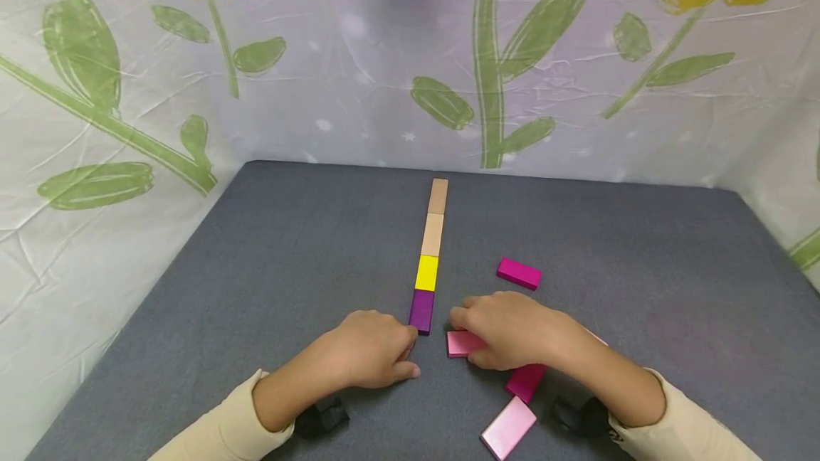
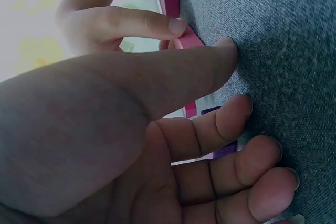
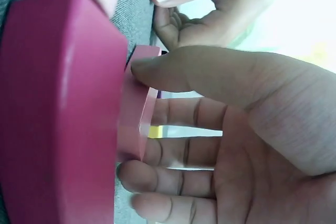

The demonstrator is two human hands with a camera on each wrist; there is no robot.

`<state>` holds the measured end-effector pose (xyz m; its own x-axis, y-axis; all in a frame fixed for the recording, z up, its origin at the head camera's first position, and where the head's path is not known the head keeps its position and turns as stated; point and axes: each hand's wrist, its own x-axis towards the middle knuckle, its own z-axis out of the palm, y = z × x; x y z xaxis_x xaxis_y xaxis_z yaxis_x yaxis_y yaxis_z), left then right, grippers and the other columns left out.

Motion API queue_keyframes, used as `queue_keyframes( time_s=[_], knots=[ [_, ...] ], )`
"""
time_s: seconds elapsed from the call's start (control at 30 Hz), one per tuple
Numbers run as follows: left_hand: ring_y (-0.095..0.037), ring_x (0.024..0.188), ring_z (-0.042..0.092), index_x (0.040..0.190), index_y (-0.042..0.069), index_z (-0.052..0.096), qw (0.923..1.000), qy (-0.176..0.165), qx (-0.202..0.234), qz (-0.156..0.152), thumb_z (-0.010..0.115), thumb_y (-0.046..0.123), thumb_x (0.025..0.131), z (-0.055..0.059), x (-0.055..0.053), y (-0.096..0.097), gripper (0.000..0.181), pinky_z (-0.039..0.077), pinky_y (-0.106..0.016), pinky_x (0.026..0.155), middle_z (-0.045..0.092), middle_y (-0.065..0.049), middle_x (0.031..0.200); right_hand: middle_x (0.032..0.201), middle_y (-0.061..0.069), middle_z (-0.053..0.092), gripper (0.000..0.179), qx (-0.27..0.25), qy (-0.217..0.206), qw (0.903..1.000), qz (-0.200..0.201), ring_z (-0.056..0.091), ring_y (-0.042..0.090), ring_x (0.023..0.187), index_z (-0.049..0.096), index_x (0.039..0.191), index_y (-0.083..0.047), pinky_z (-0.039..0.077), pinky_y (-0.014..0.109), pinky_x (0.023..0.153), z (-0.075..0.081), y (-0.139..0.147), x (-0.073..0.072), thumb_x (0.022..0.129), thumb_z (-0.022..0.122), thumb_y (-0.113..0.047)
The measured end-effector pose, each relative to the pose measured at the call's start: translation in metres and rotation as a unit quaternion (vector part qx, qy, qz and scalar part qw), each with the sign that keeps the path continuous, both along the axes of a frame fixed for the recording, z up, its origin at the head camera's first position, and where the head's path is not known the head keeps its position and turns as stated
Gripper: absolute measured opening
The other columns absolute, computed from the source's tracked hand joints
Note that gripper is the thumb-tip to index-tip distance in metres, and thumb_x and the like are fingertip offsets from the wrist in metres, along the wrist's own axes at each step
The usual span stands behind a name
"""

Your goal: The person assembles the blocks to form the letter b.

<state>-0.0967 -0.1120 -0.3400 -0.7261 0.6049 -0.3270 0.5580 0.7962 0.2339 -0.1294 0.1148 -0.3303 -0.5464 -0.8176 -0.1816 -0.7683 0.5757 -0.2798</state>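
Observation:
My right hand pinches a pink block between thumb and fingers, low over the grey table; in the right wrist view the pink block lies between the thumb and fingertips. My left hand holds nothing, its fingers loosely bent and the index fingertip right at the near end of a purple block. That block ends a straight row, beyond it a yellow block and two tan blocks, the nearer and the farther, end to end.
A magenta block lies beyond my right hand. Another magenta block is partly hidden below that hand, and a light pink block lies nearer me. A flower-patterned curtain rises behind the grey table.

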Motion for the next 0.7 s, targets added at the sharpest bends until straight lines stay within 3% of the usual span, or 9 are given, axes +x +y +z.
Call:
queue_keyframes(
  time_s=[0.3, 0.7],
  knots=[
    [-0.01, 0.054, 0.048, 0.074, 0.016, 0.057, 0.9999, 0.011, -0.01, 0.003, 0.075, 0.037, 0.09, 0.0005, 0.0017, 0.0002, 0.033, 0.043, -0.033, 0.051, 0.049, 0.007, 0.06, 0.076, -0.008, 0.05, 0.026, -0.045, 0.003, 0.999, 0.005, 0.045, 0.007, 0.062, 0.064, 0.095, -0.012, 0.041, 0.025, 0.056, -0.0023, -0.0045, -0.0021, 0.08, 0.084, -0.017],
    [-0.011, 0.055, 0.049, 0.075, 0.016, 0.058, 0.9999, 0.011, -0.007, 0.005, 0.075, 0.037, 0.089, -0.0019, 0.0022, 0.0006, 0.031, 0.044, -0.034, 0.052, 0.05, 0.007, 0.061, 0.078, -0.007, 0.055, 0.026, -0.063, 0.016, 0.9979, 0.0, 0.048, 0.007, 0.064, 0.068, 0.097, -0.012, 0.045, 0.026, 0.06, -0.0073, -0.0091, -0.0024, 0.08, 0.085, -0.021]
  ],
)
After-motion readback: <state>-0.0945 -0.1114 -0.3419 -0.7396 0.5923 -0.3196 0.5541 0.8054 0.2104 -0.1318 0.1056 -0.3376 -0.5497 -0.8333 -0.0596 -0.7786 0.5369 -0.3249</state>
